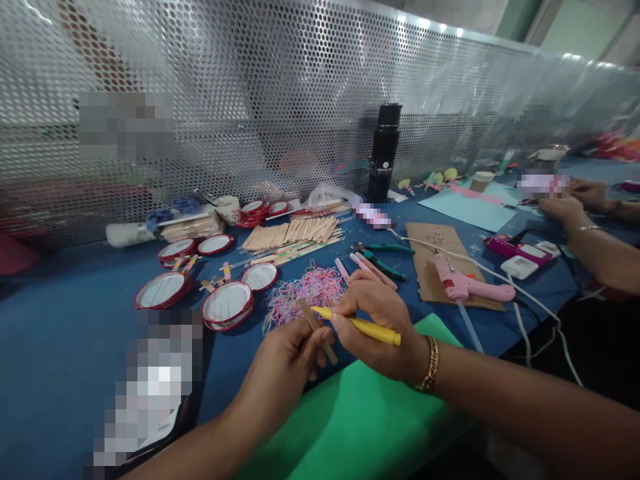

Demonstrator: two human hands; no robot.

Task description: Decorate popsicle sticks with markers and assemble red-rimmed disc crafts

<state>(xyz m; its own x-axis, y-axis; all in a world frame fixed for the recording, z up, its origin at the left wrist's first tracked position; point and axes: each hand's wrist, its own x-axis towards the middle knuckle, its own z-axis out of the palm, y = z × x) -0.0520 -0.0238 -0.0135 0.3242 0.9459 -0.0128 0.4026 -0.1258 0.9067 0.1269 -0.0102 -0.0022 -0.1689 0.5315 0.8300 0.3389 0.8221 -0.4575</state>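
My left hand (293, 353) pinches a flat wooden craft stick (329, 352), holding it at a slant above the front of the table. A yellow marker (377, 331) is in the grip of my right hand (383, 320), its tip close to the stick's upper part; whether they touch I cannot tell. A gold chain bracelet circles my right wrist. Just beyond both hands lies a tangled pile of pastel strings (305, 293). Green sheet material (360, 413) spreads beneath my hands and forearms.
Round red-rimmed pieces (227, 303) lie left, behind a pixelated dark-edged device (170, 427). Loose craft sticks (295, 232), pliers (383, 260) and a black bottle (384, 157) stand farther back. At right are a corded pink glue gun (465, 283) on cardboard (425, 273) and another person's hands (565, 207).
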